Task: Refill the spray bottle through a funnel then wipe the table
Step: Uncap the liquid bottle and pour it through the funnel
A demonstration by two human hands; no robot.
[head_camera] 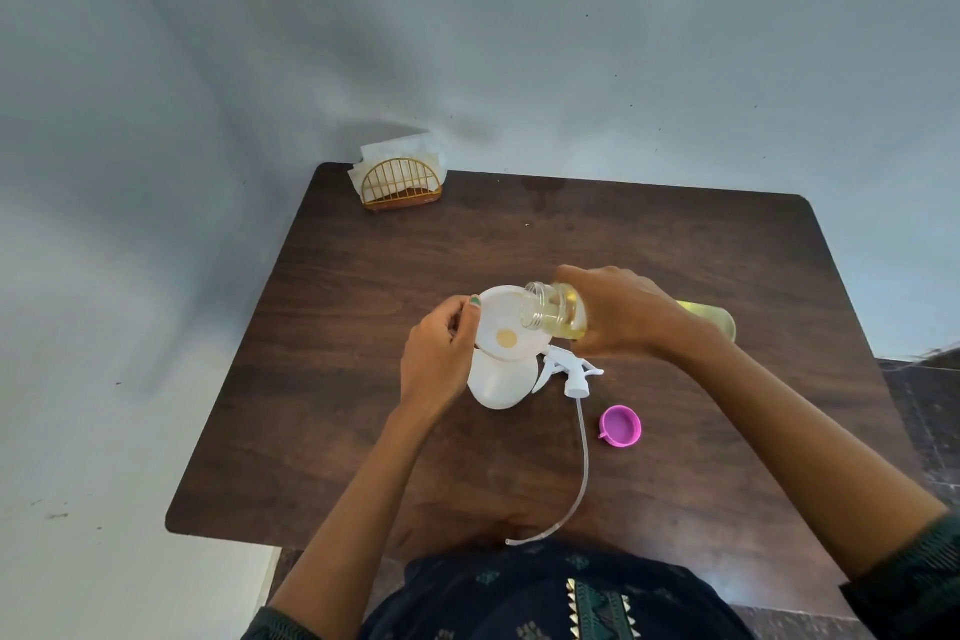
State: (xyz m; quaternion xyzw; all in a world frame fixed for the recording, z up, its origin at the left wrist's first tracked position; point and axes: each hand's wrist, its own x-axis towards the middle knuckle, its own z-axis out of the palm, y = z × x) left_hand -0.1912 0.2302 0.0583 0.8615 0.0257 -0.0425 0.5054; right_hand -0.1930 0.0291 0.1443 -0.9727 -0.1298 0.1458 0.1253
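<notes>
— Head view, containers first: what have you got?

— My right hand [621, 314] grips a clear refill bottle [561, 312], tipped on its side, open mouth over the white funnel [506, 327]. Yellow liquid lies along the bottle's body; a small yellowish pool sits at the funnel's throat. No stream visible at the mouth.

— And the left?

— My left hand [441, 353] pinches the funnel's rim, thumb on the near-left edge. Funnel sits in the neck of the white spray bottle [501, 387], standing mid-table. Its level is hidden.

— Loose parts?

— White trigger sprayer head [569, 372] lies just right of the spray bottle, dip tube [582, 473] trailing toward me. Pink cap [621, 426] lies open side up, near the tube, not touching.

— Surface, room?

— Dark wood-grain table [363, 431], rounded corners, set against pale blue-grey walls. Gold wire napkin holder [400, 187] with white napkins at the far-left corner.

— Any writing?

— None I can read.
</notes>
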